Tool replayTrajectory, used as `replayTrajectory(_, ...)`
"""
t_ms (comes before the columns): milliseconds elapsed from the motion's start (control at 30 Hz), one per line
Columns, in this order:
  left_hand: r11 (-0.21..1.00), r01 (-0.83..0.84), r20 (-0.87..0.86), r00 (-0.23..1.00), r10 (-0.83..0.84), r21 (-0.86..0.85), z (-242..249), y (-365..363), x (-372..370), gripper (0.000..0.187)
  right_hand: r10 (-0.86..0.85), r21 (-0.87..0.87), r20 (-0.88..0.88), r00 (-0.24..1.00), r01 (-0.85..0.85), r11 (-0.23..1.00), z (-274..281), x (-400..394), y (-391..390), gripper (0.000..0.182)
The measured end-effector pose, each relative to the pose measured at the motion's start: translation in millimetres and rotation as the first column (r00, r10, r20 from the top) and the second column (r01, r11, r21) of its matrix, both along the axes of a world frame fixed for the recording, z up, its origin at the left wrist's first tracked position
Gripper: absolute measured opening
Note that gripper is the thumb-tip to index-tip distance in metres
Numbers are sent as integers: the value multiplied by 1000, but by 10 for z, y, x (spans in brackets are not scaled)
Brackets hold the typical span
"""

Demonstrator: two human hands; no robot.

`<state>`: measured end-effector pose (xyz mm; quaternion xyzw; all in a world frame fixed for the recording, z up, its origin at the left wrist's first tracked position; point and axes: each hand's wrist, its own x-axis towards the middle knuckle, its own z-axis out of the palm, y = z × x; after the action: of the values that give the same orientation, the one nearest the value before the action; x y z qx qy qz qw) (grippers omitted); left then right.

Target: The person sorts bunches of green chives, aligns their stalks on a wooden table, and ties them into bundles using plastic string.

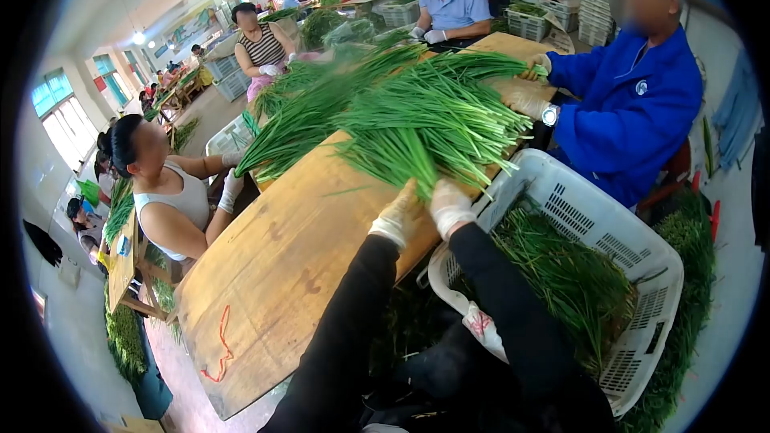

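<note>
Chives (425, 124) lie in a fanned bundle on the wooden table (273, 273), their long axis running away from the wearer, cut ends nearest. Left hand (399, 216) and right hand (449, 204), both gloved, grasp those near ends side by side. A white crate (634, 248) of greens stands just right; co-workers ring the table in a busy hall.
</note>
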<state>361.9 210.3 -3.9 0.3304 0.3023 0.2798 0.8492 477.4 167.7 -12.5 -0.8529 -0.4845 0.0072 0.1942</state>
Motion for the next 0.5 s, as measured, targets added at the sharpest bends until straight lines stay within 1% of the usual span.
replayTrajectory(33, 1000, -1, -49, 999, 0, -27, -9, 61, 16, 89, -14, -47, -130, 991, 8, 999, 62, -93, 3, 21)
replayTrajectory(67, 998, -7, -104, 995, 1, -59, -5, 88, 18, 91, 52, -64, -217, 975, -68, 996, 128, -154, -56, 22)
replayTrajectory(100, 999, -37, -147, 989, 32, -36, 284, -107, -43, 96, 61, -67, -277, 959, -83, 994, 85, -223, -44, 24)
replayTrajectory(133, 998, -42, -343, 938, 52, 37, 14, 148, -159, 89, 70, -67, -335, 940, -98, 993, 50, -320, -33, 28)
replayTrajectory(167, 996, 12, -372, 928, 20, 84, 71, 142, -295, 82, 109, -58, -335, 936, -136, 989, 105, -473, -90, 22)
replayTrajectory(200, 989, 66, -400, 916, -9, 129, 145, 126, -419, 75, 150, -47, -335, 930, -175, 983, 186, -657, -173, 21)
replayTrajectory(233, 983, 80, -653, 756, 47, 163, 87, 223, -506, 58, 159, -23, -371, 915, -180, 983, 197, -829, -218, 20)
replayTrajectory(267, 978, 20, -637, 761, 120, 207, 237, 84, -600, 52, 209, 6, -334, 919, -220, 976, 169, -995, -242, 19)
replayTrajectory(300, 972, -9, -621, 768, 156, 234, 248, 38, -719, 49, 263, 74, -290, 920, -253, 965, 133, -1179, -279, 19)
replayTrajectory(333, 965, -37, -605, 772, 193, 261, 259, 2, -854, 47, 316, 90, -315, 895, -303, 949, 113, -1356, -285, 20)
replayTrajectory(367, 981, -79, -581, 796, 168, 176, 298, -50, -976, 35, 315, 98, -312, 896, -300, 949, 128, -1534, -305, 19)
replayTrajectory(400, 980, -92, -586, 790, 178, 174, 258, -63, -1129, 35, 314, 105, -309, 898, -296, 949, 140, -1694, -336, 20)
replayTrajectory(433, 992, -113, -475, 871, 123, 50, 182, -60, -1298, 29, 326, 106, -313, 892, -308, 945, 127, -1833, -376, 20)
replayTrajectory(467, 990, -118, -345, 935, 85, -78, 153, -112, -1443, 22, 342, 131, -118, 932, -327, 936, 139, -1962, -445, 19)
replayTrajectory(500, 978, -131, -194, 976, 99, -160, 114, -178, -1578, 17, 344, 152, 82, 935, -353, 923, 147, -2063, -507, 22)
